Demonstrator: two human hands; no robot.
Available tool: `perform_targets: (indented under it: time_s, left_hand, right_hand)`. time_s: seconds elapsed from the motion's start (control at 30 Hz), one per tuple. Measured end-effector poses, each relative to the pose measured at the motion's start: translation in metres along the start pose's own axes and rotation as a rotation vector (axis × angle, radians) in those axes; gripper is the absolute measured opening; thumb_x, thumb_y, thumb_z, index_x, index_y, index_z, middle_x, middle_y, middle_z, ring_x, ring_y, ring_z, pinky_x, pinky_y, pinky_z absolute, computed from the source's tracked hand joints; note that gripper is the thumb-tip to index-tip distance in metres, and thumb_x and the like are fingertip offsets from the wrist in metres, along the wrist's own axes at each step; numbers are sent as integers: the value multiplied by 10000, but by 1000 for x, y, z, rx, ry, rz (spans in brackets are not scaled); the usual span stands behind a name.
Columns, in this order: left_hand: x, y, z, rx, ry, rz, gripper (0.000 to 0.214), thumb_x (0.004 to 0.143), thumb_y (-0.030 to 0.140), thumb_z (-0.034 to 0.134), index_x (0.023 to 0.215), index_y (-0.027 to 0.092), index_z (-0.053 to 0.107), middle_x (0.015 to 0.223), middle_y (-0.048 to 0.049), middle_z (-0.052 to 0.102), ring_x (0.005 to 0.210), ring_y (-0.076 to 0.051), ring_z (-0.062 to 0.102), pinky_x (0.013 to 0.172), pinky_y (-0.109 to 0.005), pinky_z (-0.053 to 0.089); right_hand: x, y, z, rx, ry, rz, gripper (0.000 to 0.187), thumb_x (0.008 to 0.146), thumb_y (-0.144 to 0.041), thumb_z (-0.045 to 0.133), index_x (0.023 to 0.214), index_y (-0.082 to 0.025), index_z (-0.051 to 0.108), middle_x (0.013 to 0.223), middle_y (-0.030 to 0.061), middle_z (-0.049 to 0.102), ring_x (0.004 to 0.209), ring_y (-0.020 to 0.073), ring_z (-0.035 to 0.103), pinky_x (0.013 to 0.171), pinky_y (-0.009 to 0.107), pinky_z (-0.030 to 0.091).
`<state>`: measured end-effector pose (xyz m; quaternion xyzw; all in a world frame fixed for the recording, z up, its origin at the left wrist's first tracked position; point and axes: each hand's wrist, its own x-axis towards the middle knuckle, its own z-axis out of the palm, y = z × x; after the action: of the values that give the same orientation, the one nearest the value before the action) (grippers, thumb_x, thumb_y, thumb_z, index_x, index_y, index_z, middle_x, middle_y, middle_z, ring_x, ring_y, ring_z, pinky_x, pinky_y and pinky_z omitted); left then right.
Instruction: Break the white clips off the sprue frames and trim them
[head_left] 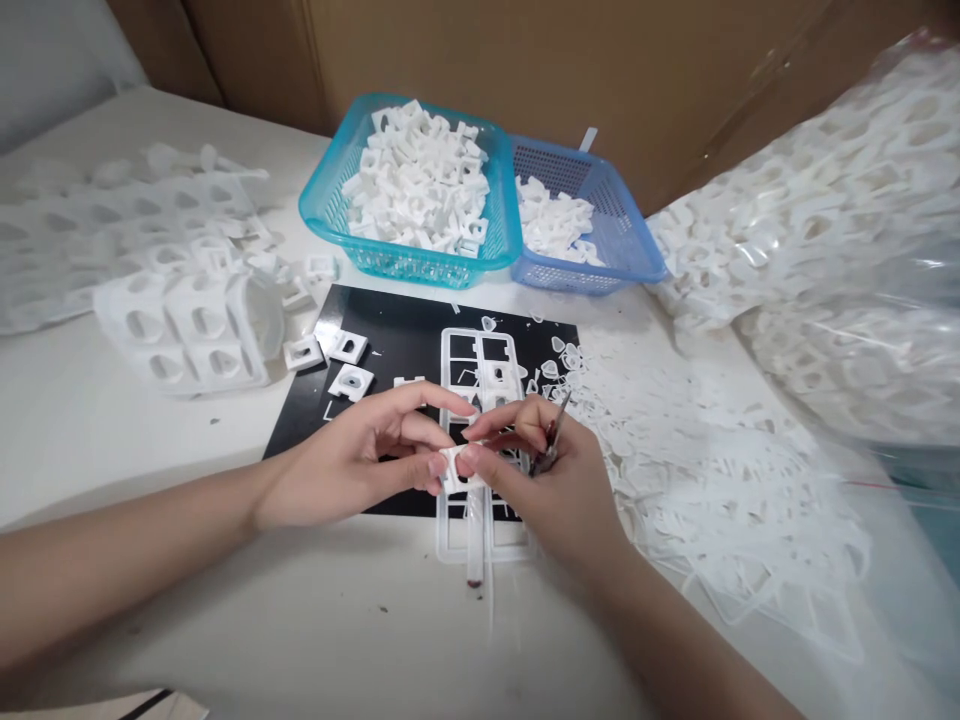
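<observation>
My left hand (375, 450) pinches a small white plastic piece (454, 472) with a hole in it between thumb and fingers. The thumb and fingers of my right hand (562, 475) close on the same piece from the other side. A slim pointed metal tool (556, 432) is tucked in my right hand, its kind mostly hidden by the fingers. Under both hands a white plastic frame (448, 540) with rectangular openings lies on a black mat (397, 315). Loose white square pieces (351, 382) rest on the mat to the left.
Behind the mat stand a turquoise basket (337, 225) heaped with white pieces and a blue basket (630, 230) holding fewer. Thin white scraps (720, 480) cover the table's right side, beside full clear bags (840, 190). Stacked white plastic sheets (180, 330) stand at left.
</observation>
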<state>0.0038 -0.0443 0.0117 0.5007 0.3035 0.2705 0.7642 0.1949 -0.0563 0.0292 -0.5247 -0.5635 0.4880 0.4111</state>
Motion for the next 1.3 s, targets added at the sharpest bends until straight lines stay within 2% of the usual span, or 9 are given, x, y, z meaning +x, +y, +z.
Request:
perform_targets:
  time_s: [0.1, 0.17, 0.4, 0.5, 0.6, 0.8, 0.97, 1.2, 1.3]
  left_hand:
    - [-2, -1, -4, 31, -35, 39, 276, 939, 157, 561, 1192, 249, 500, 885, 1, 678, 773, -94, 614, 750, -215, 498]
    - [-3, -1, -5, 77, -58, 62, 247, 943, 157, 555, 1171, 248, 520, 920, -10, 684, 785, -91, 619, 748, -206, 496]
    - [-3, 0, -5, 232, -109, 137, 213, 936, 77, 497, 1085, 201, 585, 983, -54, 661, 832, -126, 651, 739, -224, 523]
    - [-2, 3, -4, 368, -159, 211, 256, 912, 10, 448, 1021, 161, 624, 906, -58, 685, 790, -130, 664, 708, -211, 520]
    - [0, 5, -3, 413, -190, 222, 261, 923, 27, 428, 1017, 135, 646, 856, -68, 709, 771, -137, 666, 707, -216, 523]
    - [-1, 0, -1, 309, -90, 156, 222, 956, 126, 483, 1091, 168, 654, 878, -56, 723, 777, -118, 669, 698, -184, 535]
    - [-3, -1, 0, 236, -45, 135, 287, 956, 148, 503, 1206, 212, 628, 900, -42, 717, 752, -99, 652, 703, -182, 549]
    - [-5, 0, 1, 300, -38, 111, 431, 935, 144, 548, 1342, 286, 537, 1003, -23, 761, 796, -99, 677, 721, -168, 549]
    - [-6, -1, 1, 383, -22, 125, 451, 932, 146, 551, 1351, 311, 522, 955, -2, 771, 766, -96, 687, 704, -163, 543]
  right_hand:
    - [1, 0, 1, 243, -42, 150, 447, 684, -135, 702, 607, -228, 271, 752, -27, 699, 577, 134, 668, 561, 279, 534]
    - [3, 0, 2, 317, -44, 205, 446, 691, -139, 718, 608, -223, 288, 744, -37, 707, 563, 114, 666, 562, 253, 533]
    - [4, 0, 2, 326, -16, 284, 461, 659, -158, 753, 611, -228, 300, 664, -55, 700, 549, 76, 587, 559, 213, 506]
    - [2, 0, 2, 324, -17, 281, 463, 646, -159, 752, 612, -229, 296, 662, -55, 695, 532, 72, 560, 550, 217, 496]
    - [1, 1, 2, 310, -5, 276, 470, 643, -168, 754, 611, -229, 289, 668, -49, 688, 544, 77, 553, 546, 220, 488]
    - [-3, 2, 0, 291, -31, 214, 399, 774, -305, 673, 626, -228, 311, 780, -3, 685, 728, 125, 633, 675, 274, 531]
    - [-6, -1, -5, 313, -112, 248, 435, 768, -298, 703, 649, -231, 290, 833, -16, 685, 607, 110, 647, 616, 280, 554]
    - [0, 5, -6, 372, -98, 346, 507, 710, -313, 758, 624, -233, 265, 675, -46, 678, 553, 108, 634, 585, 259, 550]
    - [1, 6, -6, 319, -94, 337, 500, 723, -307, 741, 625, -232, 256, 686, -43, 683, 536, 99, 613, 578, 251, 532]
